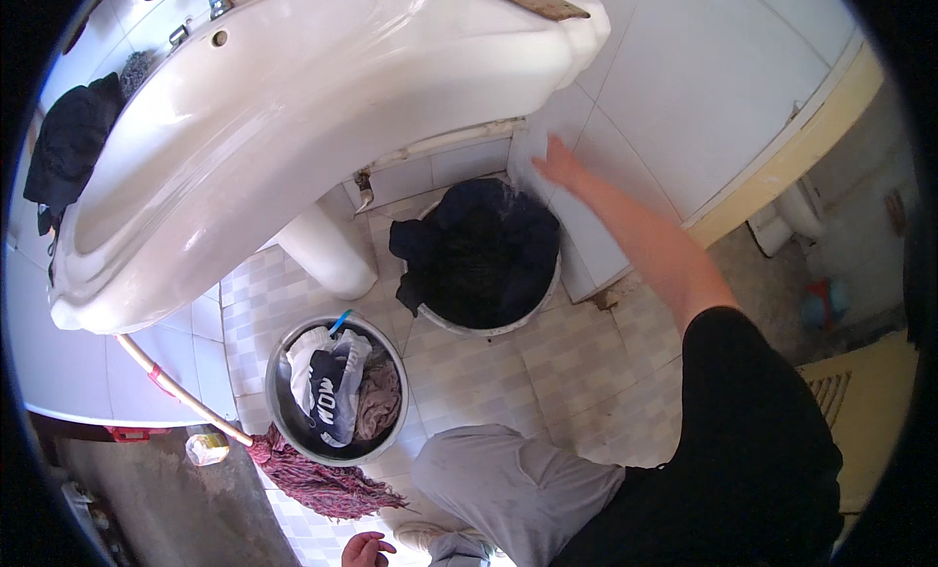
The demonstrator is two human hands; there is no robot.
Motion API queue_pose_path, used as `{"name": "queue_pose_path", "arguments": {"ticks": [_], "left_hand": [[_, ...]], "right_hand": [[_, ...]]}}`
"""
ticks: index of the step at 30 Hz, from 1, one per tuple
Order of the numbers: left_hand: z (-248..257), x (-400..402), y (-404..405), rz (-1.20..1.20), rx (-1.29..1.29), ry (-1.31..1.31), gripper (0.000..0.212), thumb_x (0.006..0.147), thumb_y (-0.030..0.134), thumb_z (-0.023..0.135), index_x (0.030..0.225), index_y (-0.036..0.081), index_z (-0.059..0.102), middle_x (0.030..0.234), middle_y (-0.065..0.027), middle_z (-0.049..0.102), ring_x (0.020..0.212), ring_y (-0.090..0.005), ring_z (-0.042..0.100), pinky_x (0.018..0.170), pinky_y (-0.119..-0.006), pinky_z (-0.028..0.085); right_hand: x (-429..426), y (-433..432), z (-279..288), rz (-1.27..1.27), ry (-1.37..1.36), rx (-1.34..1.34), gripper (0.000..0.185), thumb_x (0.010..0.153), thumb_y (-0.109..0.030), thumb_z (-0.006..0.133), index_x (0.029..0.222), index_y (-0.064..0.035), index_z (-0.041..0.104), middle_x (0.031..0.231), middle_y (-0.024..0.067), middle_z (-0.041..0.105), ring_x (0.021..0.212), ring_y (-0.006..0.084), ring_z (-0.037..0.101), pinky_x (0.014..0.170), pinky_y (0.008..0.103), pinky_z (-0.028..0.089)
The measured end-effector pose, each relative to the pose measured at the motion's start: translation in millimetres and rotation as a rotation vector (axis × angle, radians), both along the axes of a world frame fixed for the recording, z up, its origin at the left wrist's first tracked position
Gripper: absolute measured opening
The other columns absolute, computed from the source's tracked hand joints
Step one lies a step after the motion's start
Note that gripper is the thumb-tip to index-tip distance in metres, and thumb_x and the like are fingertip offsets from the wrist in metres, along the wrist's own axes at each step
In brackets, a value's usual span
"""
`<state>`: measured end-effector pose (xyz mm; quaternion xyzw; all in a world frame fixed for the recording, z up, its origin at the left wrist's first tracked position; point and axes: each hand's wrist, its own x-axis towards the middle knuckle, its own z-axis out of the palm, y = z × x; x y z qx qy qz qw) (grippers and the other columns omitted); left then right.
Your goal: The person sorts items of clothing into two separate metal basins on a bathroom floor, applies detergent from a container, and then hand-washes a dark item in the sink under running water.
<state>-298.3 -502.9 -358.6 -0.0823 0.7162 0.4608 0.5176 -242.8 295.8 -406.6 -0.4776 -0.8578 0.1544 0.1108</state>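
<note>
My right hand (560, 164), motion-blurred, reaches over the far right rim of a round tub (506, 326). A pale, translucent streak runs from beneath the hand toward the tub; I cannot tell what it is or whether my fingers grip anything. Dark wet-looking clothes (480, 255) fill the tub, and a piece hangs over its left rim. My left hand (366, 551) is low at the bottom edge, partly cut off, with loosely curled fingers and nothing visible in them. Nearest to it is a mop head of red and grey strands (326, 483).
A metal basin (275, 376) with white, navy and brownish cloths stands beside the mop. Above hangs a white ceramic sink (352, 68) on a pedestal (326, 255). A small tap (363, 189) juts from the wall. A doorway frame (788, 153) is at right.
</note>
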Motion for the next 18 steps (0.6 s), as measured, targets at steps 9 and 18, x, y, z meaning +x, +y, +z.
{"name": "queue_pose_path", "arguments": {"ticks": [9, 18], "left_hand": [[42, 16, 11, -0.009, -0.095, -0.025, 0.022, 0.100, 0.014, 0.049, 0.114, 0.000, 0.059, 0.084, -0.0060, 0.067, 0.053, -0.0045, 0.042, 0.046, -0.020, 0.031], [68, 26, 30, -0.059, -0.098, -0.052, 0.022, 0.100, 0.016, 0.050, 0.113, 0.002, 0.061, 0.082, -0.0039, 0.066, 0.054, -0.0052, 0.042, 0.047, -0.021, 0.030]], "right_hand": [[23, -58, -149, -0.182, -0.087, -0.144, 0.063, 0.085, -0.024, 0.071, 0.137, -0.0014, 0.045, 0.135, 0.0219, 0.054, 0.126, 0.0372, 0.052, 0.103, 0.0422, 0.044], [-46, -124, -122, 0.401, 0.453, -0.167, 0.021, 0.085, -0.001, 0.056, 0.103, -0.0068, 0.065, 0.103, 0.0189, 0.067, 0.098, 0.0359, 0.064, 0.082, 0.0446, 0.051]]}}
